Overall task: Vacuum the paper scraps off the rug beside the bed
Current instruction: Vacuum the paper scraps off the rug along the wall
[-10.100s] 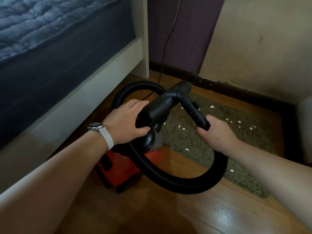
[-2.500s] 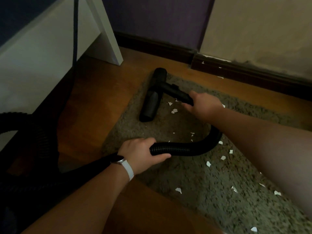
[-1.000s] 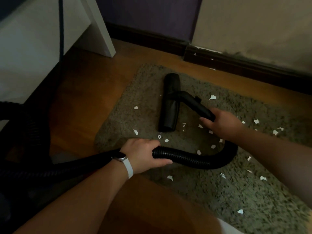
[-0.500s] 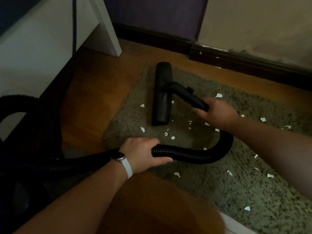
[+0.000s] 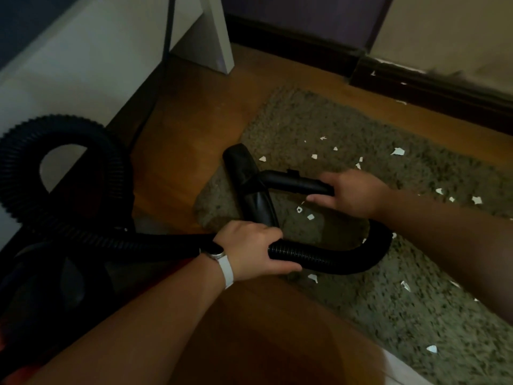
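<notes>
The right hand [image 5: 354, 194] is wrapped around the rigid black tube [image 5: 294, 183] of the vacuum, fingers curled over the tube's end where the ribbed hose [image 5: 327, 257] joins it. The left hand [image 5: 252, 250] is closed around that hose further back, thumb underneath and fingers over the top, with a white-strapped watch [image 5: 218, 255] on the wrist.

The tube leads to a long black floor nozzle [image 5: 251, 190], which lies flat on the rug [image 5: 388, 287] at its left edge, near the corner closest to the bed. The nozzle's near end reaches almost to the left hand's knuckles. From the right hand the hose bends in a U across the rug, passes through the left hand and runs off over the wooden floor [image 5: 180, 151] to the left, where it rises in a big loop in front of the white bed frame [image 5: 83, 59]. The vacuum's body is in deep shadow at the lower left and hard to make out.

White paper scraps [image 5: 397, 152] lie scattered on the rug: several beyond the nozzle and tube toward the wall, a few between the nozzle and the hose's bend, and more along the rug's right side and near edge. A few tiny bits sit along the dark skirting board [image 5: 416, 87] at the wall.
</notes>
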A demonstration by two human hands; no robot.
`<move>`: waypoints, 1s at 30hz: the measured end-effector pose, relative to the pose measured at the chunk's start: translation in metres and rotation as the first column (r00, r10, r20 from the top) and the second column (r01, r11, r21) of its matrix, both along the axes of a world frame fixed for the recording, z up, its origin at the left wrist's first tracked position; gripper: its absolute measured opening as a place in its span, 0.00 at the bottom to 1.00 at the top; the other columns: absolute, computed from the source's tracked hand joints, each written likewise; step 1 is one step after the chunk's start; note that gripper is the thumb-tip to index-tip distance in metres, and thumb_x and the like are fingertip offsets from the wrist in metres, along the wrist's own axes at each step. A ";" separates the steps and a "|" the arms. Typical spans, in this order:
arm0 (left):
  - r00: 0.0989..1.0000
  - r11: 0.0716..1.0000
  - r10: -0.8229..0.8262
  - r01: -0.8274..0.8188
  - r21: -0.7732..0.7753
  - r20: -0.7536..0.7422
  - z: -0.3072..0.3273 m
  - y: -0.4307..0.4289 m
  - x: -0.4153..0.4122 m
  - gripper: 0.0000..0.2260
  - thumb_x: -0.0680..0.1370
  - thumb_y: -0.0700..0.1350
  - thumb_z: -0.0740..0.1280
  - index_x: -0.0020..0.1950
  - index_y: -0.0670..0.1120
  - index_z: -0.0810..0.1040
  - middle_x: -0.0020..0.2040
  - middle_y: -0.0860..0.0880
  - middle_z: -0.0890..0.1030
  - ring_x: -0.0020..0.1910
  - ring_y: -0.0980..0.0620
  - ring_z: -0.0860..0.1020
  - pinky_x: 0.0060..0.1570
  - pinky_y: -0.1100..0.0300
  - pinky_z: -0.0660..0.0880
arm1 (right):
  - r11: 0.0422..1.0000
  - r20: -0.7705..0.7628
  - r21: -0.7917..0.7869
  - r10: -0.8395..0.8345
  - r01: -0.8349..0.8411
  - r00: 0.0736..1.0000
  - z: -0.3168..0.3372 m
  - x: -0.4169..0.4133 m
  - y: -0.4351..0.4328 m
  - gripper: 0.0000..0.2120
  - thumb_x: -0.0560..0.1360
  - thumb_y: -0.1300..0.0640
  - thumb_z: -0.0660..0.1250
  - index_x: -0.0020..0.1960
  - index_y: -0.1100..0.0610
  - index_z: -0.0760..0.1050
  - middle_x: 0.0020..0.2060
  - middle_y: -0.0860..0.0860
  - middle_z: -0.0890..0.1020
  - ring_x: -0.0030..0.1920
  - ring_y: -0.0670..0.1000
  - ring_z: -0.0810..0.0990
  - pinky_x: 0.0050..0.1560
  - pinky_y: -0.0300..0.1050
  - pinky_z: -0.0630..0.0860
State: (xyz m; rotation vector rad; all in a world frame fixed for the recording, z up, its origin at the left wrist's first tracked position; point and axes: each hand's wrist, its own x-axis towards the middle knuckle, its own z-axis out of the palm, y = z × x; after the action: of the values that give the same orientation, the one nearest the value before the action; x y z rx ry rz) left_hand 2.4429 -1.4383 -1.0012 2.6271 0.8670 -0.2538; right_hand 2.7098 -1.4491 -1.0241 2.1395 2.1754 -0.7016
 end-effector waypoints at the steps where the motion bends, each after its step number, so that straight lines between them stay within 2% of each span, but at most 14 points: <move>1: 1.000 1.000 0.002 -0.002 0.009 0.004 -0.001 0.001 0.000 0.24 0.71 0.75 0.60 0.47 0.55 0.75 0.39 0.58 0.74 0.42 0.56 0.78 0.39 0.61 0.65 | 1.000 -0.001 -0.011 -0.015 0.015 1.000 0.001 0.003 -0.001 0.24 0.75 0.31 0.59 0.56 0.50 0.74 0.36 0.49 0.76 0.41 0.55 0.79 0.40 0.44 0.70; 4: 1.000 1.000 0.005 -0.005 0.004 0.021 0.000 0.001 0.004 0.24 0.71 0.75 0.60 0.46 0.55 0.75 0.37 0.59 0.72 0.40 0.56 0.78 0.37 0.61 0.65 | 0.995 -0.014 -0.043 -0.096 0.095 0.995 0.005 0.017 -0.005 0.23 0.76 0.32 0.60 0.58 0.48 0.75 0.37 0.48 0.78 0.40 0.51 0.78 0.39 0.45 0.73; 7: 0.998 1.000 -0.013 0.011 0.028 0.061 0.002 0.002 0.012 0.24 0.70 0.74 0.62 0.44 0.54 0.75 0.34 0.59 0.69 0.38 0.56 0.78 0.35 0.61 0.66 | 0.988 0.004 -0.024 -0.152 0.152 0.988 0.010 0.025 -0.009 0.21 0.76 0.32 0.61 0.56 0.48 0.75 0.36 0.48 0.77 0.39 0.51 0.77 0.38 0.44 0.71; 9: 0.998 0.999 -0.023 0.021 0.034 0.054 0.003 0.002 0.014 0.24 0.70 0.75 0.61 0.46 0.55 0.76 0.35 0.59 0.70 0.39 0.56 0.78 0.36 0.61 0.66 | 0.993 0.025 -0.001 -0.120 0.120 0.992 0.013 0.021 -0.010 0.22 0.76 0.32 0.60 0.56 0.49 0.75 0.35 0.48 0.76 0.39 0.52 0.76 0.38 0.45 0.71; 14: 0.997 0.998 -0.060 0.058 0.035 0.044 0.001 -0.005 0.006 0.26 0.71 0.75 0.60 0.49 0.55 0.77 0.41 0.57 0.78 0.42 0.56 0.79 0.38 0.61 0.67 | 0.996 0.082 0.010 0.086 -0.087 0.993 0.015 -0.005 -0.008 0.24 0.76 0.30 0.57 0.58 0.48 0.74 0.35 0.47 0.75 0.39 0.53 0.77 0.40 0.46 0.74; 17: 0.997 0.998 -0.062 0.061 0.024 0.034 -0.001 -0.012 0.002 0.25 0.71 0.75 0.59 0.48 0.55 0.77 0.41 0.56 0.79 0.42 0.56 0.79 0.38 0.61 0.69 | 0.993 0.062 -0.014 0.115 -0.114 0.991 0.013 -0.008 -0.011 0.26 0.75 0.30 0.57 0.59 0.48 0.74 0.37 0.48 0.77 0.39 0.53 0.78 0.42 0.47 0.76; 20: 0.998 0.999 -0.038 0.037 0.032 0.050 0.000 -0.012 0.003 0.25 0.71 0.75 0.59 0.47 0.54 0.78 0.40 0.56 0.79 0.40 0.56 0.79 0.37 0.61 0.69 | 0.998 0.055 -0.040 0.048 -0.046 0.997 0.013 0.004 -0.014 0.29 0.73 0.27 0.54 0.59 0.48 0.74 0.38 0.48 0.78 0.41 0.53 0.79 0.43 0.47 0.76; 23: 0.998 0.999 -0.021 0.019 0.037 0.056 0.003 -0.009 0.006 0.25 0.71 0.75 0.60 0.47 0.55 0.77 0.38 0.57 0.77 0.40 0.55 0.78 0.36 0.61 0.67 | 0.996 0.074 -0.044 -0.074 0.078 0.995 0.012 0.013 -0.015 0.25 0.76 0.30 0.57 0.58 0.49 0.74 0.37 0.48 0.78 0.38 0.50 0.78 0.40 0.46 0.76; 27: 0.999 0.998 -0.005 0.003 0.057 0.048 0.006 -0.009 0.007 0.25 0.71 0.75 0.59 0.48 0.55 0.77 0.37 0.59 0.71 0.41 0.56 0.78 0.36 0.62 0.66 | 0.967 -0.007 -0.015 -0.254 0.254 0.967 0.014 0.021 -0.010 0.22 0.76 0.32 0.60 0.57 0.49 0.75 0.36 0.49 0.79 0.37 0.52 0.80 0.39 0.49 0.79; 30: 0.998 0.999 0.008 -0.011 0.051 0.059 0.009 -0.007 0.008 0.26 0.71 0.75 0.59 0.50 0.55 0.77 0.39 0.58 0.75 0.41 0.56 0.78 0.37 0.61 0.69 | 0.968 -0.029 -0.001 -0.251 0.251 0.967 0.029 0.019 0.005 0.21 0.77 0.33 0.60 0.57 0.49 0.74 0.37 0.49 0.80 0.36 0.51 0.80 0.41 0.51 0.82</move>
State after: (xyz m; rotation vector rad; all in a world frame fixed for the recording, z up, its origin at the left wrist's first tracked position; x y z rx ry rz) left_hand 2.4512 -1.4458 -0.9923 2.6631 0.8775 -0.1531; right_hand 2.7290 -1.4439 -0.9955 2.4494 1.9367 -0.7448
